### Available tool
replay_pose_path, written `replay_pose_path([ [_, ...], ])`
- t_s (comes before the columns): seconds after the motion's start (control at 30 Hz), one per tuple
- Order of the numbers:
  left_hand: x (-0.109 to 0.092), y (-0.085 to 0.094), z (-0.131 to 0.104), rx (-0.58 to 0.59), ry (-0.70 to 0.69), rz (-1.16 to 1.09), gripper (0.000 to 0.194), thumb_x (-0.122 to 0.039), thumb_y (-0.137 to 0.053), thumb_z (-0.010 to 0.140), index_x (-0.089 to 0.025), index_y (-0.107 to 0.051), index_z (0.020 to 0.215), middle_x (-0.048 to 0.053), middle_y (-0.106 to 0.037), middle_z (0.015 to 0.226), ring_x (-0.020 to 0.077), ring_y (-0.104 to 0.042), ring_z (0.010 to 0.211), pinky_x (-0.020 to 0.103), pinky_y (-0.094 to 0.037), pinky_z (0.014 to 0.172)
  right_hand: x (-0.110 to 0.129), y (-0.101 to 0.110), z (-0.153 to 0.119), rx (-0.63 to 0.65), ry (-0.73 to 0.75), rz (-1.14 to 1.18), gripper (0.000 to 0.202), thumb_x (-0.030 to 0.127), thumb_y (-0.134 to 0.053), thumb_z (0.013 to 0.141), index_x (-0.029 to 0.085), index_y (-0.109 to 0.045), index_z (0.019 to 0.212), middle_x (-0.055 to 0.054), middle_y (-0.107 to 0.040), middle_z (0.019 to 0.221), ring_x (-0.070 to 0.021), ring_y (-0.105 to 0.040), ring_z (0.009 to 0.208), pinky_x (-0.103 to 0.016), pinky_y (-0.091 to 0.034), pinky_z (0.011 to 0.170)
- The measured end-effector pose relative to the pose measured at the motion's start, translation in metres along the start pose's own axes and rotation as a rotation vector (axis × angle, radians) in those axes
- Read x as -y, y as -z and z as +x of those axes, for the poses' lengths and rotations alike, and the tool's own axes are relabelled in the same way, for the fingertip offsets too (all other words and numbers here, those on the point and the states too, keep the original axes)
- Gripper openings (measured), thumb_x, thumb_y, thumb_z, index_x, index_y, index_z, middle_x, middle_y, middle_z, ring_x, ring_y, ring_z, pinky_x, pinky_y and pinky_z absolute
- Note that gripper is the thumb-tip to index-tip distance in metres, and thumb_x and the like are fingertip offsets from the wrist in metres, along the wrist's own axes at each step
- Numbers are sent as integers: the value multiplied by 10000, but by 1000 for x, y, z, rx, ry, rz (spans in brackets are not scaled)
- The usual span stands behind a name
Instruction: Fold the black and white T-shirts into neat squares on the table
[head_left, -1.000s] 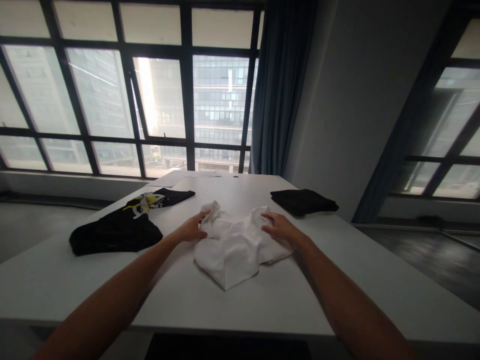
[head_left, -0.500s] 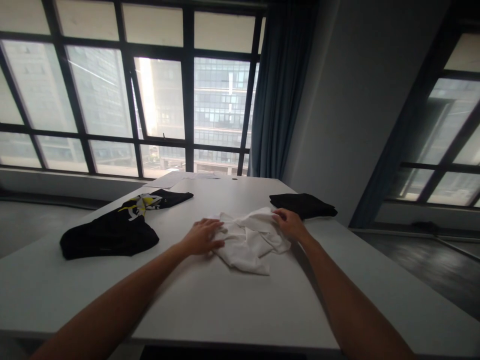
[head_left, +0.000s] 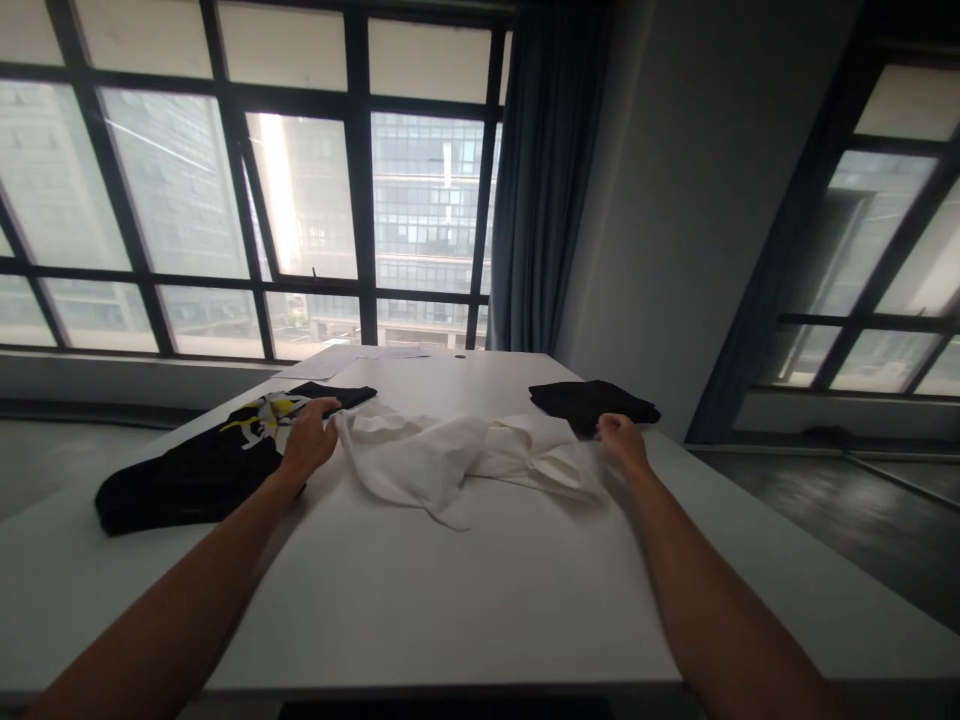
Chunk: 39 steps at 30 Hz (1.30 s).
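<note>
A crumpled white garment (head_left: 420, 455) lies stretched sideways across the middle of the table, its folds loose; its exact kind does not show. Its left end is pinched in my left hand (head_left: 311, 435), which is raised slightly beside the black printed garment. My right hand (head_left: 622, 442) is closed at the other end, where the fabric is smeared by motion and seems to run into the fingers. Just behind the right hand lies a folded black cloth (head_left: 592, 402). The black garment (head_left: 187, 480) with a yellow and white print is to the left, partly behind my left forearm.
The white table (head_left: 450, 610) reaches toward the windows (head_left: 300, 200). Paper sheets (head_left: 311, 368) lie at its far left edge. A blue curtain (head_left: 529, 200) hangs behind the far end, beside a grey pillar (head_left: 667, 200).
My hands have moved apart, left hand to the left and right hand to the right. The white garment between them has spread from a compact heap into a wider strip. The view has shifted slightly.
</note>
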<state>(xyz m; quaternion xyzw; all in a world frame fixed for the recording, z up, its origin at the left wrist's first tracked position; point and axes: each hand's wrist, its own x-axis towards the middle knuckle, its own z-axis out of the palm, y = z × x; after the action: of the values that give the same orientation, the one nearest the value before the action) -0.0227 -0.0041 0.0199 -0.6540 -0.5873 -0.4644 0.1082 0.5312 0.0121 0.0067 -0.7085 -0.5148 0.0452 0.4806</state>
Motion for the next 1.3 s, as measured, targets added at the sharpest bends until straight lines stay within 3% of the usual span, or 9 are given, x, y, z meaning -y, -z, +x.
replay_pose_path([
  [0.27,-84,-27,-46,638,-319,186,612,-499,-567,831,-241,-512,1383,121,-573,1375,348,-478,1280,556,-231,1112,39,-22,-45,600,243,-132,894,466,-849,550,171,-561,1342,-149,-575,1360,-305,-554,1208,-365,-423,1016],
  [0.43,-78,2,-28,909,-256,206,385,-285,-567,782,-200,-699,1134,111,-713,1083,326,-640,1035,412,-458,891,54,-5,-49,768,263,-116,445,290,-765,610,185,-714,1039,-66,-733,1053,-252,-658,973,-313,-492,847],
  [0.57,-56,47,-2,1333,-137,-170,390,-481,-640,720,-193,-728,969,56,-743,927,301,-680,875,350,-514,765,64,33,-46,1064,63,225,435,357,-762,567,155,-717,949,-48,-745,883,-221,-680,785,-288,-517,706],
  [0.73,-52,41,-8,1030,-146,-84,921,-587,-702,653,-236,-421,1456,98,-521,1434,309,-492,1284,363,-418,1021,68,32,-48,994,45,162,413,361,-775,545,152,-729,899,-58,-742,841,-226,-669,759,-293,-510,681],
  [0.83,-57,15,-23,1114,-179,137,1102,-645,-707,619,-204,-277,1532,145,-323,1565,344,-301,1421,426,-292,1125,66,15,-50,869,158,-62,320,325,-755,559,156,-736,830,-46,-739,839,-237,-657,818,-285,-492,697],
  [1.03,-79,-2,-17,1228,-239,89,796,-548,-757,625,-208,-587,1324,99,-666,1252,299,-625,1098,337,-466,933,58,13,-47,1130,59,-77,326,333,-730,556,171,-742,839,-44,-738,818,-249,-666,797,-291,-502,685],
  [1.17,-100,10,23,909,-254,201,399,-330,-845,542,-191,-749,904,50,-748,885,255,-682,812,312,-501,752,68,6,-46,486,262,-240,353,358,-675,687,167,-739,977,-111,-719,1043,-326,-630,1025,-369,-483,849],
  [1.23,-106,28,55,596,-215,272,336,-292,-745,700,-148,-725,1003,108,-721,987,291,-663,922,373,-478,822,73,-1,-46,107,361,-239,444,382,-584,804,166,-666,1182,-143,-656,1210,-325,-581,1141,-414,-437,956],
  [1.3,-106,53,88,318,-168,301,368,-270,-510,899,-83,-643,1187,165,-647,1148,336,-606,1074,461,-417,922,74,-6,-46,7,408,-205,482,395,-522,863,168,-597,1281,-144,-631,1254,-296,-580,1157,-422,-422,995],
])
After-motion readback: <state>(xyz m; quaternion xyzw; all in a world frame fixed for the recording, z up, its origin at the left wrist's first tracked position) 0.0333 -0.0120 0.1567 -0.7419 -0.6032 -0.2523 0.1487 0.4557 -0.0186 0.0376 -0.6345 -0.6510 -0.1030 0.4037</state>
